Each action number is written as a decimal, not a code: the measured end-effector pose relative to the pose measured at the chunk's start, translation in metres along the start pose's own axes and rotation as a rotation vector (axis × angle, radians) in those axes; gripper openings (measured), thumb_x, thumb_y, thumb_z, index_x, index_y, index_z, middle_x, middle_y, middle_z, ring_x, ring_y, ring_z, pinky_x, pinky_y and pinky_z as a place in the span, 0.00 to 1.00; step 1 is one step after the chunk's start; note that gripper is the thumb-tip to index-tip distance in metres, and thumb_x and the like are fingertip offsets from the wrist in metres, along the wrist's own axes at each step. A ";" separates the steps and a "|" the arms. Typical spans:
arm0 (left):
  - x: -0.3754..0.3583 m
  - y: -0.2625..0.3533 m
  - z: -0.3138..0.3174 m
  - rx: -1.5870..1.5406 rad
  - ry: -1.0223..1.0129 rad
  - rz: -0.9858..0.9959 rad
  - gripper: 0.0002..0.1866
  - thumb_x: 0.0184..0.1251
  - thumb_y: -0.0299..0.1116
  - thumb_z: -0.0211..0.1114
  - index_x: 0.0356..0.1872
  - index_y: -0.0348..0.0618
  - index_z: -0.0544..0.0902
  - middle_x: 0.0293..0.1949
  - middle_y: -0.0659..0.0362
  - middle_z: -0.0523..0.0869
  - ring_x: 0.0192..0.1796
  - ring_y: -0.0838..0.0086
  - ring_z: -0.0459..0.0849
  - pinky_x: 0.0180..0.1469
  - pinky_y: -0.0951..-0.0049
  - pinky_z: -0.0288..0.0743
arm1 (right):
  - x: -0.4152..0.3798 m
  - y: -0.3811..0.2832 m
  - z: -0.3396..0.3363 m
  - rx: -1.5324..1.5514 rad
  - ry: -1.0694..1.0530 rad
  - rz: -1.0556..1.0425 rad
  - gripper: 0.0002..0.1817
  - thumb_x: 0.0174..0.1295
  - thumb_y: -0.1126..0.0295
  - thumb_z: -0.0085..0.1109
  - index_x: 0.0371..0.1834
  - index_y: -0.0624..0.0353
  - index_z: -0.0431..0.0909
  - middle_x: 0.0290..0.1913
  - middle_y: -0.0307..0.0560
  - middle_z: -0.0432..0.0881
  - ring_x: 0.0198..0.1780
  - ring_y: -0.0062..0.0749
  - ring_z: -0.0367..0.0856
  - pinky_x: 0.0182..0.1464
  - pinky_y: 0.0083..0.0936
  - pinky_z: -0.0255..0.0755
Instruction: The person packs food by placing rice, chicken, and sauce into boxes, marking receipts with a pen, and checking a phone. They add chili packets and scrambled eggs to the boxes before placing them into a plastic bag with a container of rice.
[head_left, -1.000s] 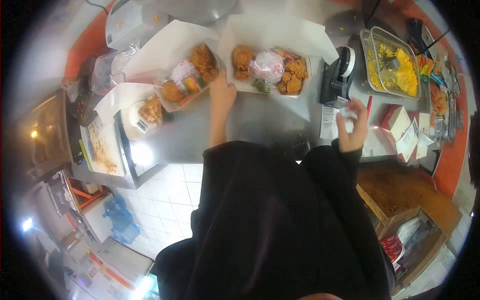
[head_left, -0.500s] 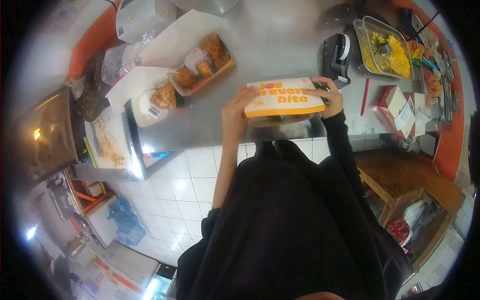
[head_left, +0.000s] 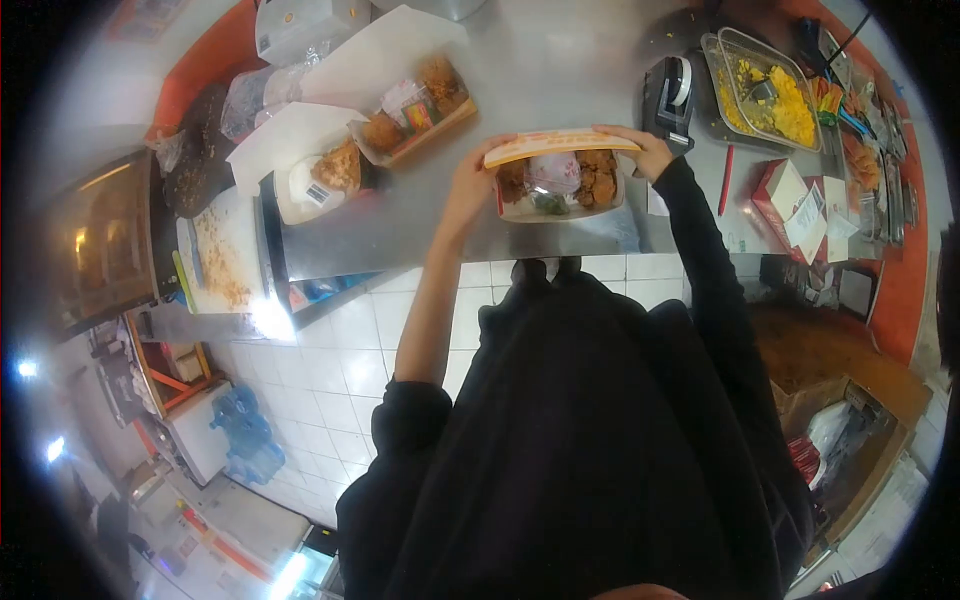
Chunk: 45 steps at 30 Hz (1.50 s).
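Observation:
A food box (head_left: pixel 560 214) stands on the steel counter in front of me, its printed lid (head_left: pixel 560 146) tilted up. Inside it lie browned fried pieces (head_left: pixel 597 178) on the right and a clear wrapped packet (head_left: pixel 552 175) in the middle. My left hand (head_left: pixel 473 180) grips the lid's left end, fingers closed on it. At the right end, my right hand (head_left: pixel 640 150) holds the lid near its corner. Just behind that hand is a black tape dispenser (head_left: pixel 667 105).
Two open food boxes (head_left: pixel 425 140) (head_left: pixel 310 190) stand to the left, near a stained white board (head_left: pixel 222 255). Rightward are a red pen (head_left: pixel 727 180), a clear tub of yellow food (head_left: pixel 790 105) and a red-and-white carton (head_left: pixel 790 205). The counter's front edge (head_left: pixel 420 262) runs before me.
The lid, flat over the box before, is now raised and tilted, showing the food inside. Both hands have moved away from my body with it, and its printed top has turned mostly from view.

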<state>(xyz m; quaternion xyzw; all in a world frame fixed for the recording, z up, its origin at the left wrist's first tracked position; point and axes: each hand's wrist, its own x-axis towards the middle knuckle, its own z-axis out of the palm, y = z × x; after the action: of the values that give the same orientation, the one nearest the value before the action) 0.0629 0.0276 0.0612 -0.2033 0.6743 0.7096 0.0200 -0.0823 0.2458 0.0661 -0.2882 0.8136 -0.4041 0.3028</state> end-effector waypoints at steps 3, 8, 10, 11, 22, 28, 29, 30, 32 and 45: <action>-0.010 -0.007 0.013 0.132 0.100 0.085 0.14 0.59 0.34 0.51 0.47 0.47 0.71 0.34 0.58 0.79 0.36 0.77 0.76 0.36 0.80 0.70 | -0.001 0.017 0.006 0.187 -0.077 0.032 0.21 0.54 0.61 0.49 0.53 0.43 0.67 0.47 0.40 0.73 0.48 0.29 0.72 0.50 0.21 0.64; -0.009 -0.015 0.016 0.140 0.169 0.192 0.21 0.56 0.47 0.55 0.47 0.49 0.67 0.25 0.62 0.77 0.25 0.79 0.74 0.21 0.79 0.68 | -0.007 0.031 0.016 0.326 -0.077 -0.229 0.27 0.52 0.55 0.53 0.56 0.46 0.63 0.50 0.42 0.69 0.52 0.28 0.66 0.50 0.21 0.62; 0.010 -0.013 0.005 0.208 0.176 0.001 0.21 0.56 0.48 0.54 0.48 0.51 0.67 0.28 0.57 0.78 0.29 0.73 0.77 0.28 0.75 0.71 | 0.008 0.037 0.011 0.240 -0.089 0.022 0.34 0.46 0.44 0.54 0.56 0.47 0.62 0.53 0.45 0.66 0.56 0.33 0.62 0.54 0.28 0.57; 0.030 -0.028 -0.005 0.276 0.176 0.240 0.20 0.56 0.45 0.54 0.48 0.51 0.68 0.30 0.54 0.78 0.32 0.69 0.77 0.32 0.73 0.71 | 0.020 0.047 0.010 0.326 -0.117 0.059 0.36 0.45 0.42 0.53 0.56 0.47 0.62 0.54 0.46 0.65 0.58 0.37 0.59 0.55 0.34 0.54; -0.012 0.012 -0.017 0.983 0.068 0.151 0.20 0.55 0.23 0.45 0.51 0.44 0.69 0.41 0.44 0.76 0.45 0.59 0.75 0.47 0.66 0.67 | -0.013 -0.021 -0.014 0.157 -0.255 0.233 0.34 0.49 0.46 0.52 0.57 0.51 0.60 0.56 0.49 0.62 0.60 0.40 0.56 0.60 0.36 0.47; -0.002 -0.048 -0.001 0.537 0.230 0.473 0.25 0.56 0.23 0.45 0.57 0.52 0.61 0.46 0.54 0.76 0.45 0.67 0.76 0.41 0.70 0.70 | -0.005 0.044 0.030 0.405 -0.013 -0.276 0.30 0.54 0.53 0.49 0.56 0.57 0.59 0.54 0.47 0.64 0.58 0.33 0.59 0.59 0.27 0.51; 0.006 -0.048 -0.006 0.330 0.149 0.268 0.24 0.58 0.26 0.46 0.57 0.53 0.60 0.44 0.56 0.75 0.44 0.72 0.74 0.41 0.73 0.69 | 0.000 0.047 0.029 0.522 -0.071 -0.210 0.29 0.55 0.51 0.47 0.56 0.57 0.59 0.54 0.47 0.64 0.58 0.33 0.59 0.59 0.26 0.50; 0.003 -0.046 -0.006 0.225 0.101 0.161 0.23 0.59 0.28 0.46 0.57 0.53 0.60 0.43 0.58 0.75 0.43 0.74 0.73 0.41 0.75 0.68 | 0.001 0.041 0.024 0.642 -0.129 -0.137 0.29 0.56 0.50 0.45 0.56 0.56 0.59 0.53 0.48 0.64 0.58 0.33 0.59 0.59 0.24 0.49; 0.000 -0.031 -0.001 0.111 0.062 0.097 0.20 0.60 0.31 0.48 0.55 0.47 0.62 0.46 0.55 0.72 0.47 0.73 0.71 0.46 0.74 0.65 | -0.009 -0.001 0.008 0.609 -0.152 0.050 0.31 0.54 0.44 0.43 0.57 0.52 0.59 0.57 0.48 0.60 0.61 0.36 0.53 0.60 0.36 0.46; -0.032 -0.022 0.027 0.063 0.174 0.303 0.23 0.57 0.46 0.54 0.46 0.39 0.66 0.39 0.52 0.74 0.38 0.70 0.75 0.42 0.73 0.68 | -0.008 0.035 0.017 0.514 -0.190 -0.054 0.35 0.48 0.45 0.51 0.59 0.46 0.56 0.58 0.50 0.57 0.61 0.46 0.50 0.58 0.46 0.46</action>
<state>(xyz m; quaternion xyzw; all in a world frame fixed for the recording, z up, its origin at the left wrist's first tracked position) 0.0915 0.0636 0.0509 -0.1593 0.7183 0.6628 -0.1391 -0.0723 0.2612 0.0307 -0.2603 0.6443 -0.5764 0.4301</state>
